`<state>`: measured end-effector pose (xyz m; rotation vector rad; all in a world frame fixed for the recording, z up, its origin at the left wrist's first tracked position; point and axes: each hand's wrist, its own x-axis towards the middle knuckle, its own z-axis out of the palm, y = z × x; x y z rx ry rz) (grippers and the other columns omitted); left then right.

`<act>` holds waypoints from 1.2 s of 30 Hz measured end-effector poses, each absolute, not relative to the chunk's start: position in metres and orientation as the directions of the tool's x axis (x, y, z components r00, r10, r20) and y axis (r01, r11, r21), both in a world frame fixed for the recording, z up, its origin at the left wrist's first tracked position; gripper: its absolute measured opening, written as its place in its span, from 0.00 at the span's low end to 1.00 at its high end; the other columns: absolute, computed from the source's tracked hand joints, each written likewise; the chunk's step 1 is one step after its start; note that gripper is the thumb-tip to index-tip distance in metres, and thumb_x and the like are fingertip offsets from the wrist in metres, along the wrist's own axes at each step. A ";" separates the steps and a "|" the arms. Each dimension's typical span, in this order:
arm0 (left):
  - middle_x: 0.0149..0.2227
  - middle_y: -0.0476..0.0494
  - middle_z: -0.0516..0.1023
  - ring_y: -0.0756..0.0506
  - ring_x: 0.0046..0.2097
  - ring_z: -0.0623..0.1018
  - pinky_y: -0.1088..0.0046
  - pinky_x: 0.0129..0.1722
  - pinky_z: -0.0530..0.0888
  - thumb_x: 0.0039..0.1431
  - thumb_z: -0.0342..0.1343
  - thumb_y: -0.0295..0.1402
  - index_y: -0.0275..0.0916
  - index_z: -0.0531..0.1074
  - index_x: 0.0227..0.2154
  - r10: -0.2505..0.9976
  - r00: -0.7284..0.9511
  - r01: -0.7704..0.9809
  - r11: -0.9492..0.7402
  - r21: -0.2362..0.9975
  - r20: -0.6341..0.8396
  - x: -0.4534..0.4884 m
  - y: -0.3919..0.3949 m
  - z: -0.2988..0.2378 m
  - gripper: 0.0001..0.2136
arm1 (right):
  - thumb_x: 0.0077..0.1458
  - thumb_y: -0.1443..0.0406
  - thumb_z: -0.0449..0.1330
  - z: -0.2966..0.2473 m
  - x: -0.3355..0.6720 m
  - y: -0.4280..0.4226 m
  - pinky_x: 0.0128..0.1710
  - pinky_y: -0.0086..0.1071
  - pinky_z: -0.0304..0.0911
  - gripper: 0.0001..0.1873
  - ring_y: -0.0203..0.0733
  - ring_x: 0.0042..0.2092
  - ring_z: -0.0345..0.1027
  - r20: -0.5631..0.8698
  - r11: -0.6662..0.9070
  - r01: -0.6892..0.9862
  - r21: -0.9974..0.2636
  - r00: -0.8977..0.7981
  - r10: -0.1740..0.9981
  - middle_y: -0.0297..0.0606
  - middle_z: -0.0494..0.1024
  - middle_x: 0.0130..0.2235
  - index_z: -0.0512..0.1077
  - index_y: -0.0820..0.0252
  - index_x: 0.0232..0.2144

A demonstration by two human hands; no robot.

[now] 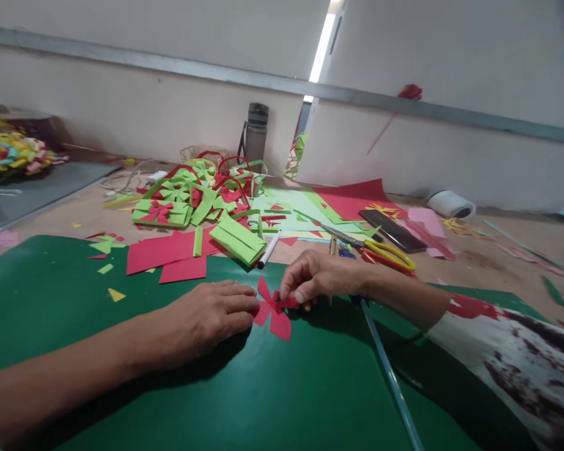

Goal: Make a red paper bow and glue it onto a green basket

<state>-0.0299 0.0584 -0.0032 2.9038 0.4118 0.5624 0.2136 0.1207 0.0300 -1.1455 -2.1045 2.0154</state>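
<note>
A red paper flower (280, 321) with pointed petals lies on the green mat between my hands. With thumb and fingers pinched together, my right hand (317, 279) grips its right-hand petal. My left hand (209, 319) rests palm down on the mat, fingers stretched out, fingertips touching the flower's left petal; its thumb is hidden. Just behind are a folded lime-green paper pouch (237, 239), a white marker (269, 250) with a dark tip, and red paper pieces (162, 252). A long translucent bluish rod (391, 376) slants toward me from beneath my right wrist.
Yellow-handled scissors (380, 249) lie beside a dark phone (393, 230) behind my right arm. Several green paper bags (164, 213) with red handles are piled at the back left, near a grey bottle (255, 138). Paper scraps (116, 294) dot the green mat (207, 407).
</note>
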 end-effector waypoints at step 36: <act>0.42 0.39 0.76 0.43 0.49 0.72 0.64 0.52 0.68 0.65 0.46 0.29 0.34 0.71 0.36 0.370 0.860 0.302 -0.924 0.234 0.351 -0.025 0.054 -0.012 0.08 | 0.48 0.69 0.56 0.049 0.188 0.120 0.20 0.24 0.54 0.02 0.31 0.22 0.59 -0.549 0.336 0.706 -0.624 -0.702 0.454 0.28 0.66 0.20 0.67 0.61 0.24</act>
